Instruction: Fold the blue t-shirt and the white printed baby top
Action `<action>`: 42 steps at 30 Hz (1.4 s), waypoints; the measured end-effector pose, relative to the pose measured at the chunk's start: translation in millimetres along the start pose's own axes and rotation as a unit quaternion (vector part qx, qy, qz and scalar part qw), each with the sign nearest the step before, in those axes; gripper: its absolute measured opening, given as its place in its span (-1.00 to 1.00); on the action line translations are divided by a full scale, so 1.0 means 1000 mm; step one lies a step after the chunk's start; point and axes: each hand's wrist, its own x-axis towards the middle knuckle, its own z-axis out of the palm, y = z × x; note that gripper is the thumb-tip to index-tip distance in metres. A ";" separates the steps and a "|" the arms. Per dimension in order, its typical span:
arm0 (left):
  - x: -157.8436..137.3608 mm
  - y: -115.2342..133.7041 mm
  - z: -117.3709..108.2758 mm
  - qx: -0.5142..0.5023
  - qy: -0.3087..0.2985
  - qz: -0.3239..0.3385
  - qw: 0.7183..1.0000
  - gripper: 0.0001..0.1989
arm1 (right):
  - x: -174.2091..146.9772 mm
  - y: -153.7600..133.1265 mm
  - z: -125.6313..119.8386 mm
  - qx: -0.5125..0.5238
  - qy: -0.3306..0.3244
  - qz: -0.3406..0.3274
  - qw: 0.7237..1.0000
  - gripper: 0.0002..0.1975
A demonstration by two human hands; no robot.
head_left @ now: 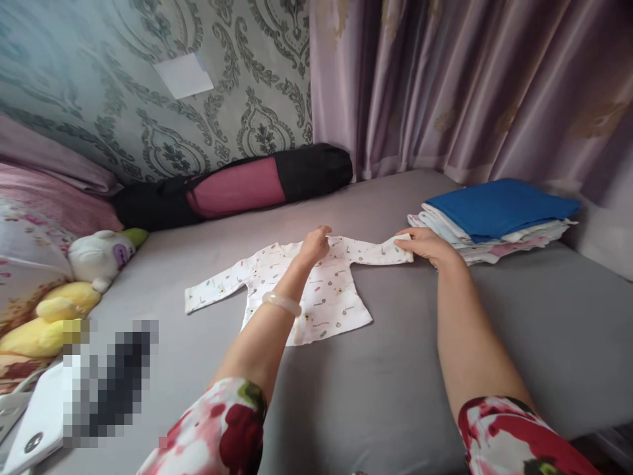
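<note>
A small white long-sleeved baby shirt (pixel 321 297) with a scattered print lies spread on the grey bed sheet (pixel 376 389). My left hand (pixel 315 245), a pale bangle on its wrist, is at the shirt's neckline, fingers curled in and seemingly pinching the cloth; its fingertips are partly hidden. With thumb and fingers, my right hand (pixel 429 245) grips the cuff of the sleeve on the right, which is stretched out sideways. The other sleeve (pixel 212 290) lies flat, angled down to the left. My left forearm covers part of the shirt's front.
A stack of folded clothes topped by a blue cloth (pixel 499 208) sits just beyond my right hand. Along the wall lies a long black and pink bag (pixel 237 188). Plush toys (pixel 99 254) and a white device (pixel 42 415) are at the left; curtains (pixel 445 86) hang behind.
</note>
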 end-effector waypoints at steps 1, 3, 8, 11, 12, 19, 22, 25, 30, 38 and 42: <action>0.007 -0.002 0.002 0.021 -0.016 0.000 1.000 -0.55 | -0.001 0.000 0.000 -0.010 -0.003 -0.006 1.000 -0.82; 0.017 -0.004 0.006 0.048 -0.040 -0.010 0.998 -0.54 | 0.000 0.000 -0.001 -0.021 -0.001 -0.030 0.999 -0.82; 0.020 -0.008 0.011 0.057 -0.049 -0.028 0.997 -0.67 | 0.004 0.004 -0.002 0.001 0.014 -0.088 0.996 -0.79; 0.015 -0.008 0.011 0.057 -0.030 -0.040 0.997 -0.69 | 0.006 0.005 -0.002 0.006 0.023 -0.097 0.995 -0.77; 0.013 -0.008 0.011 0.057 -0.019 -0.047 0.997 -0.68 | 0.007 0.006 -0.002 0.006 0.028 -0.095 0.995 -0.75; 0.004 0.003 0.023 0.073 0.027 -0.094 0.993 -0.69 | 0.017 0.018 0.005 -0.173 0.116 -0.068 0.976 -0.72; 0.001 0.009 0.027 0.081 0.047 -0.102 0.990 -0.67 | 0.020 0.019 0.007 -0.253 0.134 -0.056 0.956 -0.75; -0.003 0.013 0.023 0.067 0.076 -0.126 0.987 -0.66 | 0.019 0.017 0.008 -0.292 0.134 -0.056 0.945 -0.77; -0.016 0.011 0.017 0.044 0.036 0.011 0.998 -0.73 | 0.018 0.013 0.003 -0.304 0.113 -0.048 0.945 -0.93; -0.032 -0.011 0.033 0.021 -0.025 0.118 0.992 -0.50 | 0.034 0.027 -0.003 -0.170 0.117 -0.041 0.978 -0.86; -0.037 -0.011 0.032 0.028 -0.050 0.102 0.993 -0.37 | 0.020 0.014 0.003 -0.025 0.129 -0.028 0.991 -0.88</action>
